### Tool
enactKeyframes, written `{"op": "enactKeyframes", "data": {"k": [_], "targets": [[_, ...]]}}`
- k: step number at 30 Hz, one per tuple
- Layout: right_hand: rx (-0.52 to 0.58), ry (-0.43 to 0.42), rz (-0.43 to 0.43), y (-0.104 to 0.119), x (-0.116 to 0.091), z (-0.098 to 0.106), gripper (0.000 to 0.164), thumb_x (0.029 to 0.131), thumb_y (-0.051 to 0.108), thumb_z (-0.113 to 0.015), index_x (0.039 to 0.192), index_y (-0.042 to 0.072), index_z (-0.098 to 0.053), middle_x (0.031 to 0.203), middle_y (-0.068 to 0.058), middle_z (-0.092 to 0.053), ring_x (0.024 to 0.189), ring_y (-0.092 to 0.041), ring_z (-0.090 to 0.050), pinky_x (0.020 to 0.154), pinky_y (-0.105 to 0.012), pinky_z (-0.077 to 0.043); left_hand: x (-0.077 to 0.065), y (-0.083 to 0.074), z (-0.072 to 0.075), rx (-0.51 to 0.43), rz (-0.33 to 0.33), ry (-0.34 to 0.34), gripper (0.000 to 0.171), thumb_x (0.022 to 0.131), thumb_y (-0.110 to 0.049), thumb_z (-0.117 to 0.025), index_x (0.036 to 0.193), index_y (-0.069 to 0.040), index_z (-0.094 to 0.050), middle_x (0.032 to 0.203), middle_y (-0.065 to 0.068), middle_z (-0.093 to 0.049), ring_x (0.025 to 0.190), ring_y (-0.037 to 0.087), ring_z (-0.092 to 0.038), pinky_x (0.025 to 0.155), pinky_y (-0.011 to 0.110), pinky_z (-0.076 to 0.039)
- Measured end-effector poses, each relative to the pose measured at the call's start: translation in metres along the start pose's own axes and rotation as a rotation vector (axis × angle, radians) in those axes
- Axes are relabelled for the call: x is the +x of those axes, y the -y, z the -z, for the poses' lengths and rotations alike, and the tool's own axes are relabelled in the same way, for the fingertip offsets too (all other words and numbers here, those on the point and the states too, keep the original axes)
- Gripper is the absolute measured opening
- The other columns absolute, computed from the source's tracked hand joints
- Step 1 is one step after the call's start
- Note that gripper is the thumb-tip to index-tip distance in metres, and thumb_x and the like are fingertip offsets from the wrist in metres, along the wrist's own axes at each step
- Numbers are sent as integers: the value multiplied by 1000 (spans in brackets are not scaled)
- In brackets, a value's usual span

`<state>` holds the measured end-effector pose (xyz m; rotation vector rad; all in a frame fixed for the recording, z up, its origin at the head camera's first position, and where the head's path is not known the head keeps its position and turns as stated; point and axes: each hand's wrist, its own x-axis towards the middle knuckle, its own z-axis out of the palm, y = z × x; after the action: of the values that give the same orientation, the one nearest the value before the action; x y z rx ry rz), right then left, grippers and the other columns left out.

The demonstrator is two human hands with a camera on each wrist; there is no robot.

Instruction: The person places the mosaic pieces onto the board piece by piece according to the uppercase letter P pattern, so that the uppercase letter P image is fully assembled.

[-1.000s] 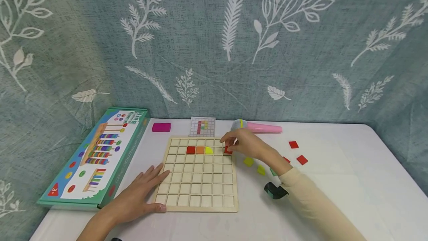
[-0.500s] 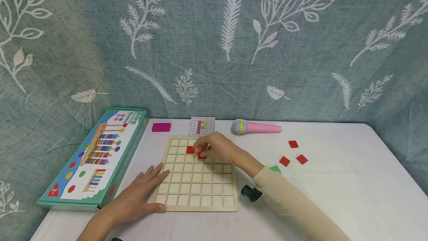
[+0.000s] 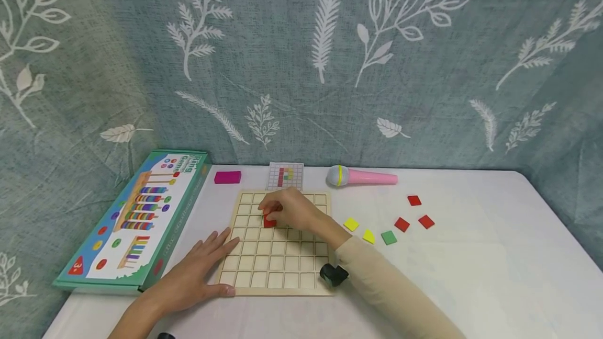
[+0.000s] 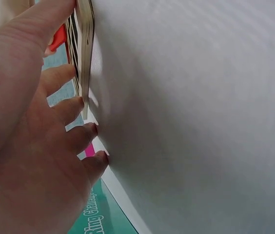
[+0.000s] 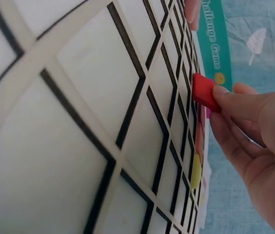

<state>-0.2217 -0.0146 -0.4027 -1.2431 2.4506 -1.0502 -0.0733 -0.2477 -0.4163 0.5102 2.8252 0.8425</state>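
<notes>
A wooden grid board (image 3: 275, 292) lies on the white table. My right hand (image 3: 291, 212) pinches a red square tile (image 3: 269, 222) between thumb and fingers, over the upper left part of the grid. In the right wrist view that red tile (image 5: 205, 92) is tilted, its lower edge right at the grid lines. A yellow tile (image 5: 196, 170) sits in the grid beyond; in the head view my right hand hides the row there. With fingers spread, my left hand (image 3: 198, 276) rests at the board's left edge, thumb at the near left corner.
Right of the board lie loose tiles: yellow (image 3: 350, 224), green (image 3: 389, 237) and several red (image 3: 426, 221). Behind it are a pattern card (image 3: 286, 171), a magenta block (image 3: 227, 177) and a toy microphone (image 3: 372, 178). A game box (image 3: 127, 224) stands left, a curtain (image 3: 301, 67) behind.
My right hand has carried the red tile leftward from the board's right side to the upper left cells, uncovering the yellow and green tiles on the table. My left hand stays put.
</notes>
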Motion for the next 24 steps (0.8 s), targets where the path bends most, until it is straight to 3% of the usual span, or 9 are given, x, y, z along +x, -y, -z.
{"op": "enactKeyframes", "data": {"k": [24], "targets": [[-52, -24, -102, 2, 4, -14, 18, 89, 4, -71, 106, 7, -73, 97, -2, -72, 86, -9, -65, 74, -14, -51, 1, 3, -2, -3, -11, -6, 93, 74, -61, -73, 147, -11, -45, 159, 17, -27, 144, 47, -19, 114, 65, -17]]}}
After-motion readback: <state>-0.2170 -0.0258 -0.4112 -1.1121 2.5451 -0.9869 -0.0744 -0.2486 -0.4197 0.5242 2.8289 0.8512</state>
